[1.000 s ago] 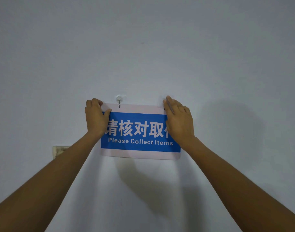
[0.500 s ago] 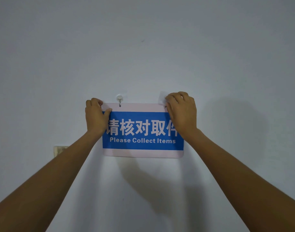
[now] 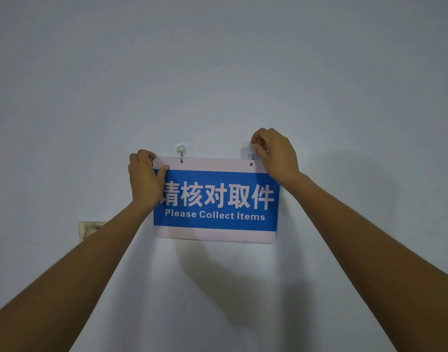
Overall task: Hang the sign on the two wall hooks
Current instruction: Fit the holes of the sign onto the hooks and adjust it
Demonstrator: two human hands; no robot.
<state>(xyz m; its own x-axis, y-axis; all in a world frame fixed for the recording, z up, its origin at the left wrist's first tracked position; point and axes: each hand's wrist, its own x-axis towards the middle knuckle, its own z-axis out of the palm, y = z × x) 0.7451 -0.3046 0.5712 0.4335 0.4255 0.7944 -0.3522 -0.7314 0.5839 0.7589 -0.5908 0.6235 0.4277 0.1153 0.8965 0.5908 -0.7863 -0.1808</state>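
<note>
A: We start with the wall, a plain pale grey surface filling our whole view. Our two bare forearms reach up into it from five and seven o'clock.

B: Next in size is the sign, flat against the wall just below centre. It has a blue panel with white Chinese characters and "Please Collect Items", and pale bands above and below. Its right end sits a little lower than its left.

A: Our left hand is at nine o'clock of the sign, curled over the upper left corner, thumb pressed on the front face, fingers wrapped round the edge. So it pinches the sign.

B: Our right hand is at one o'clock of the sign, over the upper right corner. Its fingertips are drawn together around the right hook, a clear plastic piece stuck to the wall. We cannot tell whether that hand also touches the sign.

A: The left hook is at eleven o'clock of the sign, and its metal prong goes down into the left hole.

B: The right hole is a dark dot just below the right hook, and nothing passes through it.

A: Smallest, at eight o'clock, a worn wall plate shows beside our left forearm.
</note>
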